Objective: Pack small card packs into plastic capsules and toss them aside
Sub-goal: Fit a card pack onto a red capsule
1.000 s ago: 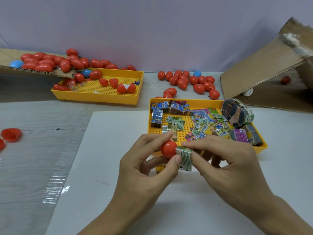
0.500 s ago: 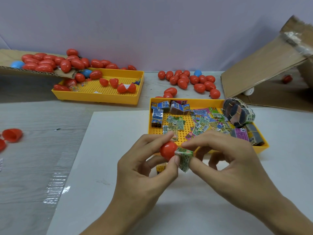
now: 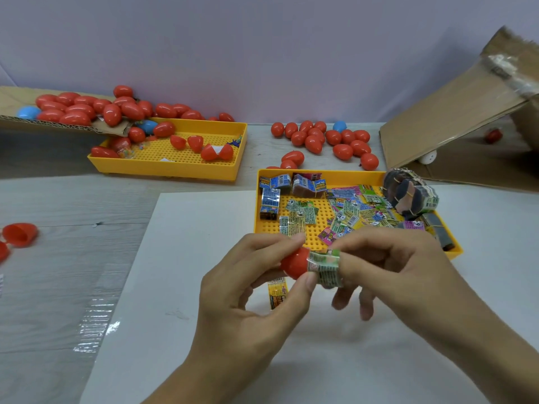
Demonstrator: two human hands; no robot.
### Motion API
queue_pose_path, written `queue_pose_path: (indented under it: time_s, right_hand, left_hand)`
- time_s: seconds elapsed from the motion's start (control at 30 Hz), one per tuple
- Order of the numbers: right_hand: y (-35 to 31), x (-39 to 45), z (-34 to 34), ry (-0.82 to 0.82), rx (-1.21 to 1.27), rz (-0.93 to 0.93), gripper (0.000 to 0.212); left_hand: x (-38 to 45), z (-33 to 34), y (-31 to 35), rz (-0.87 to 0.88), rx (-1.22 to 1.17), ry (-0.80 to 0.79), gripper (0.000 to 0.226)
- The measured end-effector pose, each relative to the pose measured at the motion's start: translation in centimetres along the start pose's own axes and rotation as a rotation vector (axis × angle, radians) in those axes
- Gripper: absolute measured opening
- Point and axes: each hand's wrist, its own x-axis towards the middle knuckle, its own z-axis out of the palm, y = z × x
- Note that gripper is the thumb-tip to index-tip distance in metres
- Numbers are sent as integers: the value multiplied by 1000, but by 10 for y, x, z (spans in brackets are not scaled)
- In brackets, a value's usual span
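Observation:
My left hand grips a red capsule half between thumb and fingers, just in front of the near yellow tray. My right hand pinches a small green card pack and holds its end against the capsule's opening. Part of the capsule is hidden by my fingers. A yellow card pack lies on the white sheet under my hands. The near tray holds several loose card packs.
A second yellow tray at the back left holds open red capsule halves below a cardboard ramp heaped with red capsules. More closed capsules lie behind the near tray. A tilted cardboard box stands at right. An open capsule lies far left.
My right hand has turned the green pack from upright to lying sideways and brought its end against the capsule. The left hand kept its hold in nearly the same place.

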Motion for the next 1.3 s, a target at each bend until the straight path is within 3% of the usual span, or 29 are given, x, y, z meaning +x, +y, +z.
queue_pose_path:
  time_s: [0.1, 0.2, 0.47, 0.57, 0.73, 0.93, 1.13, 1.3]
  right_hand:
    - [-3, 5, -6, -143, 189, 187, 6]
    - [-4, 6, -6, -221, 306, 287, 15]
    - [-4, 3, 0, -88, 269, 134, 23]
    - [-1, 5, -3, -182, 406, 244, 19]
    - [0, 9, -7, -327, 690, 420, 34]
    - [2, 7, 1, -246, 543, 468, 31]
    - [4, 7, 4, -230, 617, 566, 19]
    - [6, 8, 5, -218, 689, 624, 29]
  left_hand:
    - [-1, 0, 1, 34, 37, 5, 36]
    - [-1, 0, 1, 51, 41, 24, 35]
    - [-1, 0, 3, 83, 58, 9, 39]
    - [-2, 2, 4, 98, 53, 10, 40]
    - [1, 0, 4, 101, 108, -21, 43]
    - [1, 3, 4, 126, 200, -120, 41]
    - [1, 3, 3, 59, 194, -146, 45]
    - [0, 5, 1, 6, 136, -142, 50]
